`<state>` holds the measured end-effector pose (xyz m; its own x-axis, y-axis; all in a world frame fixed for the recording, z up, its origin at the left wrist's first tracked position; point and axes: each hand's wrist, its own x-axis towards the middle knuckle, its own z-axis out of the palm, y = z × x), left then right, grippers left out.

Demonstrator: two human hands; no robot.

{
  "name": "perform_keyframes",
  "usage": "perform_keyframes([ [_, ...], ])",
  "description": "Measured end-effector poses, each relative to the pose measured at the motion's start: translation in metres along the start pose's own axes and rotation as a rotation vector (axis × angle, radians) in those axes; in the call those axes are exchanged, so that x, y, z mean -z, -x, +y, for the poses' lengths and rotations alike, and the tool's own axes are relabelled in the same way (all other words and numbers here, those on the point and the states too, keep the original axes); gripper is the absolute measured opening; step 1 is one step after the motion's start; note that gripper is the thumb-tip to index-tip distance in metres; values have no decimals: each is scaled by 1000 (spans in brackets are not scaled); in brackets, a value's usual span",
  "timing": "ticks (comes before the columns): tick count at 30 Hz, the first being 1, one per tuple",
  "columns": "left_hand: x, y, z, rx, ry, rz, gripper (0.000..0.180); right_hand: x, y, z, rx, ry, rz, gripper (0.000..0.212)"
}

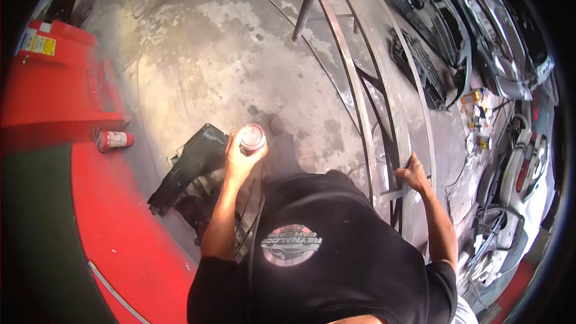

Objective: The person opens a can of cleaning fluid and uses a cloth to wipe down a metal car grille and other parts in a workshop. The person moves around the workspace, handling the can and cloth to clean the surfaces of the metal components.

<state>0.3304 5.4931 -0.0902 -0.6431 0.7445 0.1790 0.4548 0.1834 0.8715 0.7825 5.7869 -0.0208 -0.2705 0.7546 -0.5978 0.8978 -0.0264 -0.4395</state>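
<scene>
My left hand (242, 159) is closed around a small round container (252, 136). Its circular top looks pale and pinkish, and I cannot tell whether that is a lid or its contents. To the right, my right hand (414, 174) is closed on the rail of a long metal stand (354, 72). The stand has several bare metal rails and short legs, and it stretches away from me. Part of the grip is hidden by the hand itself.
A black plastic car part (195, 165) lies left of my left arm. A red fire extinguisher (114, 140) lies by the red structure (54, 96). A cable (270, 1) crosses the stained concrete floor. Bumpers (429, 18) and small containers (477, 111) line the right side.
</scene>
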Motion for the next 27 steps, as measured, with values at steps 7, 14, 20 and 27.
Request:
perform_keyframes([
  [7,74,-234,-26,-30,-30,-126,64,-34,-163,-132,77,150,54,68],
  [14,117,-411,-93,-77,-154,-136,64,-80,-339,-256,34,54,-19,64],
  [20,153,-534,-129,130,-345,-177,67,-142,-476,-346,47,78,-93,66],
  [27,150,-645,-149,278,-282,-305,70,-188,-584,-459,-5,123,-178,66],
])
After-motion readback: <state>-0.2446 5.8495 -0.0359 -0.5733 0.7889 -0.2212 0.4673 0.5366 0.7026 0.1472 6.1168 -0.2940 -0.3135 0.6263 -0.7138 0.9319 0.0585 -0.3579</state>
